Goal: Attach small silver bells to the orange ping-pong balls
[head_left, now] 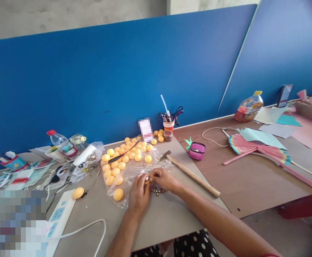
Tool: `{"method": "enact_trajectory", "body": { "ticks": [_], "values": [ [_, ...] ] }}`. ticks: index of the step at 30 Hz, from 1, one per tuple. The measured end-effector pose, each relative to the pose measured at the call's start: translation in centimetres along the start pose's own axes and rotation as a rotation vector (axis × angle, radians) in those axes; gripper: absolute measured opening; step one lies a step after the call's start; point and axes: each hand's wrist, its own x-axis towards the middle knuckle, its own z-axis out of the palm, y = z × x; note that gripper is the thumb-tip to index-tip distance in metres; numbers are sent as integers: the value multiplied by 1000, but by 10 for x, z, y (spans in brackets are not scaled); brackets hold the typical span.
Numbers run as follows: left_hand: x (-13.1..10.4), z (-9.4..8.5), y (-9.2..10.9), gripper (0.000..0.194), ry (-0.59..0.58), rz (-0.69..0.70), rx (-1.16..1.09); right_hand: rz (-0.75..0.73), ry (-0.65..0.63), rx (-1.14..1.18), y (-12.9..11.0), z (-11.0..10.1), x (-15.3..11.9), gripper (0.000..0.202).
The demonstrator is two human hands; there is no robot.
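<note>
My left hand (139,194) is at the middle of the grey table, its fingers curled round a small yellow-orange piece with shiny bits (147,179), whose exact kind I cannot make out. From the right, my right hand (162,178) pinches at the same piece, thumb and fingers together. Under the right hand lies a cluster of small dark shiny metal beads (158,191), partly covered by it. Just beyond the hands, many orange balls (121,165) rest on a clear plastic bag (134,167), with a thin dark strip (122,153) across them.
A wooden-handled hammer (193,175) lies to the right, near a purple pouch (197,151). Behind stand a paper cup of tools (169,125) and a brown jar (168,135). A power strip (59,217) and bottle (65,144) are left. Another person's hand (310,110) touches papers far right.
</note>
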Motion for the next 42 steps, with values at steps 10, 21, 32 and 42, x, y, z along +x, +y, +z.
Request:
{"method": "enact_trajectory", "body": {
  "ticks": [10,21,32,42],
  "values": [
    [1,-1,1,29,-9,5,0,14,3,-48,-2,2,-1,7],
    [2,-2,2,29,9,-10,-11,-14,39,-80,7,7,2,10],
    [-2,0,-2,29,-3,16,25,-13,18,-84,6,5,1,12],
    [1,-1,4,29,-12,-43,-23,6,37,-98,2,6,4,11]
  ]
}}
